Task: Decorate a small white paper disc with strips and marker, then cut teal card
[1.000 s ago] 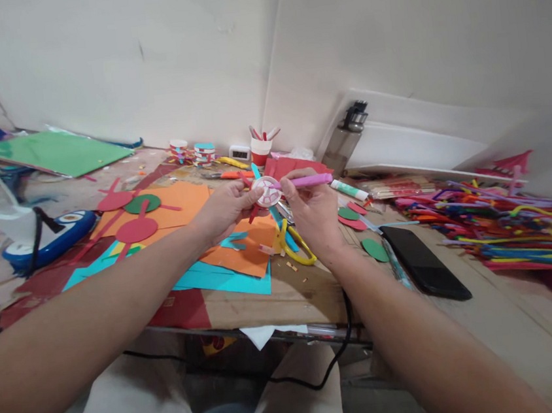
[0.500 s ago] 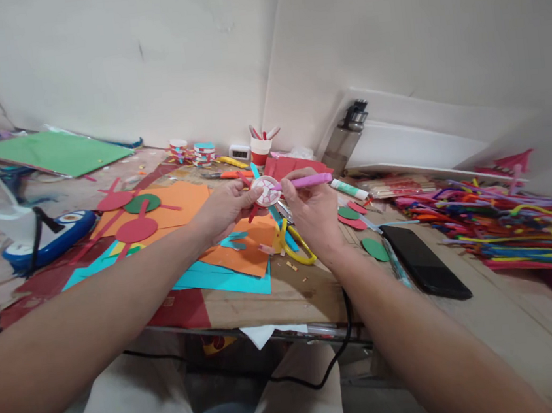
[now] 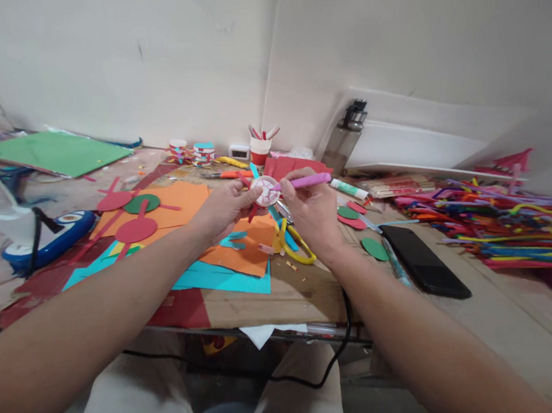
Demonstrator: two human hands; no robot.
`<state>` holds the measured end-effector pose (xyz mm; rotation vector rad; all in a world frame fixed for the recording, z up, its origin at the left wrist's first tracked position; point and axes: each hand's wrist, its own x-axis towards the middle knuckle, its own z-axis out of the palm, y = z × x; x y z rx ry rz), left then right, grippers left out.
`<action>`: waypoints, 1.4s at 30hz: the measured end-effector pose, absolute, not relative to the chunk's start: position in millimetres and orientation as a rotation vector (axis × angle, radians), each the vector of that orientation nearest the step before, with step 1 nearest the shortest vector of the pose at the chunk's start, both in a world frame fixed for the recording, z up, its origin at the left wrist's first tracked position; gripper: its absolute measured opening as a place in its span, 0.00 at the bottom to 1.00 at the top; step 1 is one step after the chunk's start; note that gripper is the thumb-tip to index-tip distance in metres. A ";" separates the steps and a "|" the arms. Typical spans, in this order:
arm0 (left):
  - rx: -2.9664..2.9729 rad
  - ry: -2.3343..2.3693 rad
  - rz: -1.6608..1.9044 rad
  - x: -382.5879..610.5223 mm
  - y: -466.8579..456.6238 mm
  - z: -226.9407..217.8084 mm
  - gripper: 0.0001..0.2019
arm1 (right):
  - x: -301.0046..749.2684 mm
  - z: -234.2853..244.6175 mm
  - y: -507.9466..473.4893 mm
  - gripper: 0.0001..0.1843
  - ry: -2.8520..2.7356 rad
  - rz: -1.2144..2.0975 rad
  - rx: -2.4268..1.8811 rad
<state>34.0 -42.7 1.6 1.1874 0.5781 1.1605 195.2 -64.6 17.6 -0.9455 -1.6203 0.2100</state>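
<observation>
My left hand [image 3: 229, 206] pinches a small round white piece [image 3: 265, 190] with a pink line pattern on its face; red and light blue paper strips stick out around it. Closed around a pink-purple marker [image 3: 305, 181], my right hand [image 3: 315, 212] holds its tip at the right part of the white face. Below the hands lie yellow-handled scissors [image 3: 301, 248], partly hidden behind the right hand. Orange paper [image 3: 246, 255] and light blue paper [image 3: 224, 281] spread under the left hand.
Red and green paper circles [image 3: 136, 229] lie on the left, near a blue device [image 3: 55, 239]. At the back stand a cup of markers [image 3: 261, 149] and a bottle [image 3: 343, 140]. Rightward are a glue stick [image 3: 349, 189], a black phone [image 3: 424, 260] and colourful pipe cleaners [image 3: 514, 221].
Both hands stay almost in place. The marker has shifted very slightly at the white face, still in my right hand.
</observation>
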 end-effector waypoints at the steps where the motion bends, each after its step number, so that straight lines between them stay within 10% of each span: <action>1: 1.188 0.580 1.160 33.9 -42.5 1.3 0.19 | 195.2 17.7 -64.7 0.08 -1.621 0.205 -0.950; 42: 1.175 0.570 1.168 33.9 -41.9 1.1 0.19 | 196.4 14.1 -61.8 0.09 -1.606 0.263 -0.925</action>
